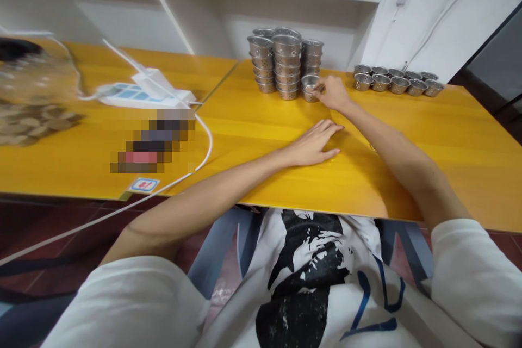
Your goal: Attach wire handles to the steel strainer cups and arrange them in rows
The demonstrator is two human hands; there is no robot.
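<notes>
On the near side of the tall stacks of silver, perforated metal cups (287, 68), the left hand (314, 144) lies on the glossy yellow counter (244, 119), its grip loose and fingers parted, with nothing seen in it. Farther off, the right hand (332, 93) reaches to the short silver cup pile (309, 87) at the stacks' front right corner; its grip is narrow, fingertips against the pile's side, though whether they pinch a cup I cannot tell. To the right of the stacks, ten silver single cups (399, 85) stand in two rows of five. The work looks partway: these are separate, while many others sit nested. Which way cups pass between the two groups is not shown.

A small yellowish ring-like mark (372, 148), right of and nearer than the stacks, is too small to identify. Left of the stacks, a pixelated patch (157, 141) masks whatever lies there, and the round brown discs (30, 125) are blurred and cut off. The rearmost stacks are half hidden, so their cups cannot be counted.
</notes>
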